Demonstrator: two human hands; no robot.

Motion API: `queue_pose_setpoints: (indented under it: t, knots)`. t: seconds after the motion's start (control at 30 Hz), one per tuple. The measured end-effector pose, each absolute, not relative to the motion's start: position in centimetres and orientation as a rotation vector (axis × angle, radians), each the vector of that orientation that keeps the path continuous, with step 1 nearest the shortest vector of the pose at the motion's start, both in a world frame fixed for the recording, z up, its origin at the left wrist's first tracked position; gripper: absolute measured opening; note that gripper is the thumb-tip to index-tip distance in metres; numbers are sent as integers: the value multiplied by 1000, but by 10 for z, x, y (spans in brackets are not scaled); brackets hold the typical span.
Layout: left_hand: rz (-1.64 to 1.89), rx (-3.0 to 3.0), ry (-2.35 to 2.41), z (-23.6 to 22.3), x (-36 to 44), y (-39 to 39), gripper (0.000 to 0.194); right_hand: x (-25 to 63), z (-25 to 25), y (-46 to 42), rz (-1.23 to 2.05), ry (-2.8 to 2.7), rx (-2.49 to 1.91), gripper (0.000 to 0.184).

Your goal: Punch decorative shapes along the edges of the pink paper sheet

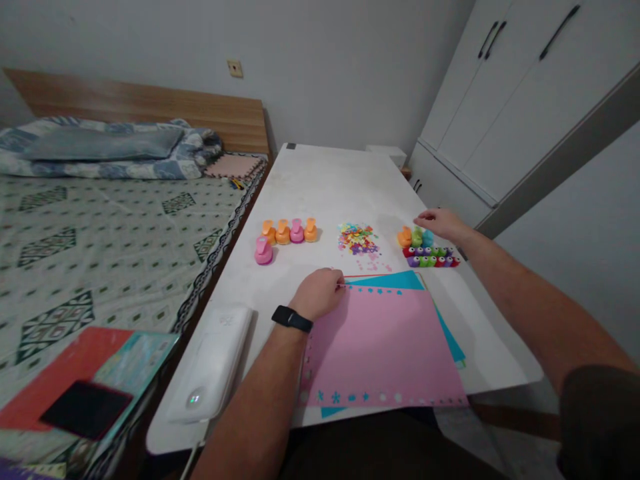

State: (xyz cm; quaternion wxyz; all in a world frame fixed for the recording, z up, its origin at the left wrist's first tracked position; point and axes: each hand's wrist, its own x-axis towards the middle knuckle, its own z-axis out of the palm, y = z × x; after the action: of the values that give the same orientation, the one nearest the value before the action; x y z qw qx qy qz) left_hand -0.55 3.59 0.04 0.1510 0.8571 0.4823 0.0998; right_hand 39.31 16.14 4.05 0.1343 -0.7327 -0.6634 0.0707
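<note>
A sheet of pink paper (pixel 380 347) with small shapes punched along its edges lies on blue paper (pixel 453 337). My left hand (pixel 323 291), wearing a black wristband, pinches the pink sheet's far left corner. Beyond the paper is a pile of colourful punched-out paper shapes (pixel 357 238). To the right stands a group of small craft punches, among them an orange punch (pixel 405 237), a green punch (pixel 417 236) and a blue punch (pixel 428 238). My right hand (pixel 441 223) is just behind these, its fingers drawn together; whatever they hold cannot be made out.
Several orange and pink craft punches (pixel 283 232) stand at the left of the white table (pixel 330 180). A white device (pixel 213 363) with a cable lies at the near left edge. Beside the table is a bed (pixel 125 247), with a dark phone (pixel 86 408) on a folder.
</note>
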Motion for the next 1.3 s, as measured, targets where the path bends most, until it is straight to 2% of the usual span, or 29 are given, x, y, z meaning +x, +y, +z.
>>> queue_pose_setpoints:
  t: [0.1,0.23,0.53,0.63,0.77,0.83,1.3]
  knots:
    - [307,2470,1383,-2,-6,37,15,370,38,168,56,-2162,-2211,51]
    - [328,2486,1380,-3,-6,39,18,350,32,174,-33,-2265,-2302,43]
    - [396,2476,1331,1,-7,38,19,339,41,143,150,-1971,-2001,27]
    - [418,2467,1322,3,-8,38,17,330,46,113,364,-1827,-1801,24]
    - [446,2486,1331,6,-8,36,18,316,44,69,883,-1723,-1541,33]
    - [430,2499,1342,7,-6,35,18,311,40,51,1008,-1687,-1467,38]
    - [257,2606,1417,6,8,28,29,301,11,22,1189,-1519,-1366,43]
